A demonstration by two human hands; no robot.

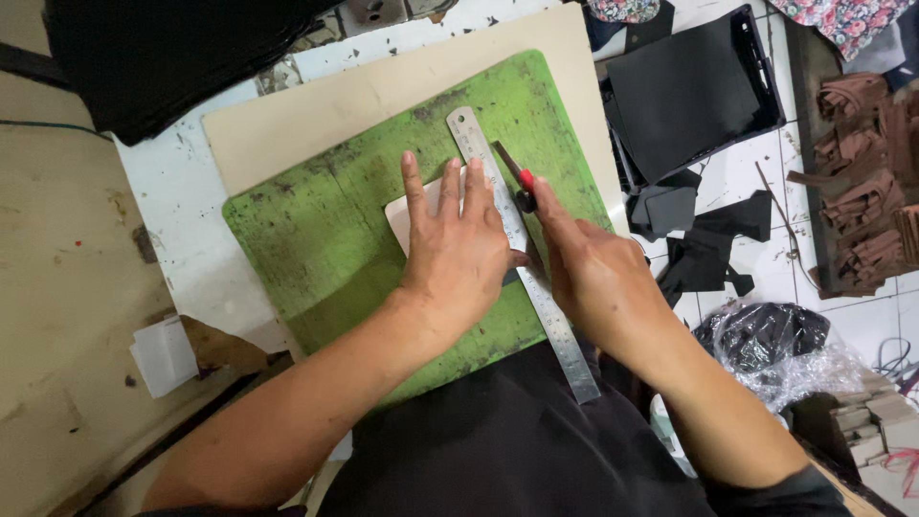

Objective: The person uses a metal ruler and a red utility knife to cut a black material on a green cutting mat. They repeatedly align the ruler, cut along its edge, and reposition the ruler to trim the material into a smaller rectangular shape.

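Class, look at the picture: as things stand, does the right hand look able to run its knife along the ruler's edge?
Probably yes. The right hand holds the knife against the ruler, which the left hand presses down on the pale piece; nothing lies along that edge on the green mat.
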